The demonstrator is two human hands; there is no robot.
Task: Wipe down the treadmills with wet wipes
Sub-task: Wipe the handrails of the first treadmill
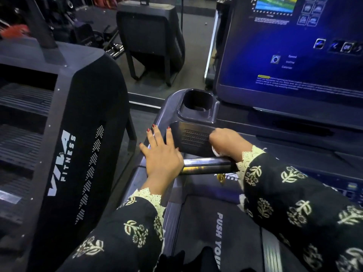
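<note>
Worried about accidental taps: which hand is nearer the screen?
Right. The right hand, gripping the wipe, lies below the screen; the left hand rests farther left, on the handrail.

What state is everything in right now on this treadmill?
Left hand: open, flat on the console edge.
Right hand: curled round the wet wipe.
Wet wipe: bunched, pressed against the vent panel.
Screen: lit, showing a menu.
Cup holder: looks empty.

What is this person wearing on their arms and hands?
Both arms are in long black sleeves. The left sleeve and right sleeve are printed with cream flower sprigs and end in cream lace cuffs. The left hand has red-painted nails; the right hand hides its nails. No gloves or rings show.
</note>
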